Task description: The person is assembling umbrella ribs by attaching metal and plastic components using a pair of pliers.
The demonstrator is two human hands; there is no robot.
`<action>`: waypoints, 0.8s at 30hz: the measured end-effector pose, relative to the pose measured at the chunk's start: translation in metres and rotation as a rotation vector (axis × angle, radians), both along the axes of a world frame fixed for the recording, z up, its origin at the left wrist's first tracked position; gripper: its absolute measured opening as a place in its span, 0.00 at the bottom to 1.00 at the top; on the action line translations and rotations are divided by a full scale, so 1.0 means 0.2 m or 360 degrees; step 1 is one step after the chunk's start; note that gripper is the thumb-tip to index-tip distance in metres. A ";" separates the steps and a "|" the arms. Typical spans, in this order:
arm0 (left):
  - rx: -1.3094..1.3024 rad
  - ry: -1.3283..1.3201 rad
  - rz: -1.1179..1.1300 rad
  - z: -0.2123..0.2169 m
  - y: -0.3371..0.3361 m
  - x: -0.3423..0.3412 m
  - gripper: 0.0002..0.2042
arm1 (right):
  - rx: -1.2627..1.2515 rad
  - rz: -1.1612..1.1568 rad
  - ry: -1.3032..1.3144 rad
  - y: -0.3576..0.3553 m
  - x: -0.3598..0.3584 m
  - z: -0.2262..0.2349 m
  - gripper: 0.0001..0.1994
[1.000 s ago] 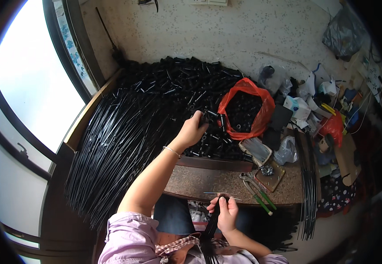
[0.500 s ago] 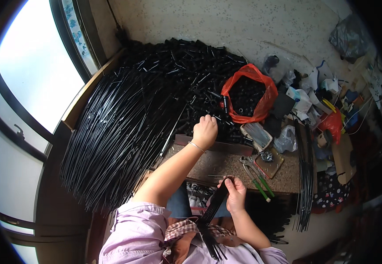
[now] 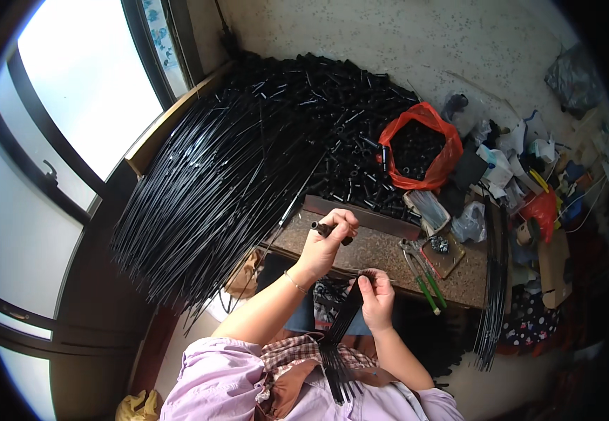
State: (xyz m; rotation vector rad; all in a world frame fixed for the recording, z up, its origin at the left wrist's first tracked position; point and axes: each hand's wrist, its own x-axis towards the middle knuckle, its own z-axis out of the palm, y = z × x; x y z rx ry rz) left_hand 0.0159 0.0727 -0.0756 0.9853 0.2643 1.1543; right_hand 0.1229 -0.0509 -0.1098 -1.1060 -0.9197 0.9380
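Observation:
My left hand [image 3: 332, 242] is closed around a short black tube [image 3: 322, 229], its hollow end pointing up and left. It hovers over the near edge of the brown speckled worktop [image 3: 381, 247]. To its right and nearer me, my right hand [image 3: 378, 300] pinches the upper end of a bundle of thin black strands [image 3: 345, 313]. The bundle runs down across my lap, its lower ends fanned out. Behind my left hand lies a big heap of similar black tubes [image 3: 311, 95]. A wide pile of long thin black rods [image 3: 192, 189] covers the left side.
A low brown strip [image 3: 360, 219] edges the heap. A red plastic bag [image 3: 453, 160] of small black parts stands at the back right. Green-handled pincers [image 3: 432, 286] and a shallow tray [image 3: 451, 261] with small metal pieces lie right. More black rods [image 3: 490, 302] hang over the right edge.
My left hand has drawn back from the heap toward me, and a black tube now shows in it. My right hand still pinches the bundle. The whole view has shifted slightly.

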 end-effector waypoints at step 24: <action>-0.1024 -0.0062 -0.0713 -0.19 -0.14 -0.15 0.11 | -0.0019 -0.0164 0.0493 0.02 -0.10 -0.02 0.08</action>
